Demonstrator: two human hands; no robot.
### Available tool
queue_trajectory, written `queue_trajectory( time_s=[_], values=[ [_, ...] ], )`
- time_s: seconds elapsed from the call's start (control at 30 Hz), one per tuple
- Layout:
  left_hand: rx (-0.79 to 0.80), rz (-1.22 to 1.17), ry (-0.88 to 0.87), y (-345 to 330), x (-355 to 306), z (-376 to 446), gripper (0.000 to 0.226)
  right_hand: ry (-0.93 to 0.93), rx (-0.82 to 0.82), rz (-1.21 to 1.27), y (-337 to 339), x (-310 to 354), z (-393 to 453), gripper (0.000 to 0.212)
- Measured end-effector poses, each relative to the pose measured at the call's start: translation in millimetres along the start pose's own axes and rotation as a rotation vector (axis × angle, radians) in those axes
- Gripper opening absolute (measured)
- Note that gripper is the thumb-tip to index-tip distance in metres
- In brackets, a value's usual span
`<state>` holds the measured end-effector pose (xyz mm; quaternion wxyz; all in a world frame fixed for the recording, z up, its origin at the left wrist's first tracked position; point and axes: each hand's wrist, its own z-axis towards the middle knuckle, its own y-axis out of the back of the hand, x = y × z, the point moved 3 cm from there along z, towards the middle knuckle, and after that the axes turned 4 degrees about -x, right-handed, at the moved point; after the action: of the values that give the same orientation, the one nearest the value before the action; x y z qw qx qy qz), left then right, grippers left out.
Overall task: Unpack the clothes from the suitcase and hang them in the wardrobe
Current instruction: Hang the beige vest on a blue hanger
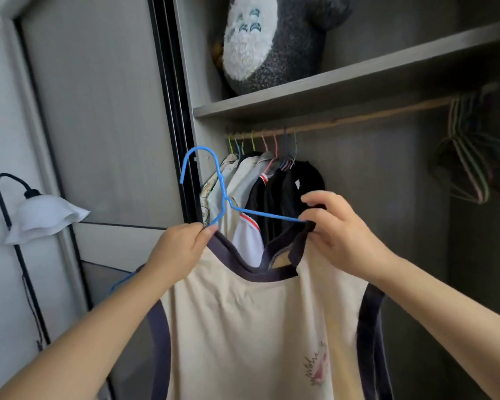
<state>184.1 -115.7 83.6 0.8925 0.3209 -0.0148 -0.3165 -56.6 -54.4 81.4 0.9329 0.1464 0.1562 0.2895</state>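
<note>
Two hands: left hand [182, 249] and right hand [337, 235] pinch tank top [257, 327] onto blue hanger [223, 194]; print unreadable.

- Left hand [182, 249] pinches the cream tank top [257, 327] strap against the blue wire hanger [214, 192].
- Right hand [338, 235] grips the other strap at the hanger's arm.
- Behind them, shirts [260, 197] crowd the wardrobe rail [358, 118].
- Empty hangers [468, 157] dangle right.
- A plush toy [272, 41] sits on the shelf [329, 93].
</note>
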Motion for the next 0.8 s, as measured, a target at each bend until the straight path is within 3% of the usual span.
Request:
queue_trajectory(
  time_s=[0.1,0.17,0.23,0.37,0.53,0.67,0.8],
  values=[
    [-0.034,-0.055,-0.011,4.0,-3.5,3.0,0.048,-0.357,0.161,-0.086,15.1,-19.8,0.0,0.04],
    [-0.026,-0.109,-0.035,3.4,-9.9,4.5,0.048,-0.658,0.534,-0.069,22.7,-28.1,-4.7,0.028],
    [-0.014,-0.153,-0.079,3.0,-18.4,4.5,0.051,-0.743,0.682,-0.026,29.5,-33.1,-11.4,0.041],
    [-0.023,-0.152,-0.14,2.8,-31.4,6.4,0.045,-0.673,0.52,-0.153,41.1,-19.1,-12.8,0.047],
    [0.003,-0.17,-0.214,-9.9,-45.3,13.4,0.041,-0.648,0.436,-0.262,48.3,-12.0,-8.7,0.047],
    [-0.107,-0.038,-0.391,-19.0,-24.1,10.1,0.039,-0.679,0.377,-0.277,64.2,-27.0,-19.3,0.046],
    [-0.117,-0.092,-0.326,-32.9,2.4,-1.3,0.038,-0.705,0.366,-0.189,82.2,-40.0,-42.1,0.054]
  ],
)
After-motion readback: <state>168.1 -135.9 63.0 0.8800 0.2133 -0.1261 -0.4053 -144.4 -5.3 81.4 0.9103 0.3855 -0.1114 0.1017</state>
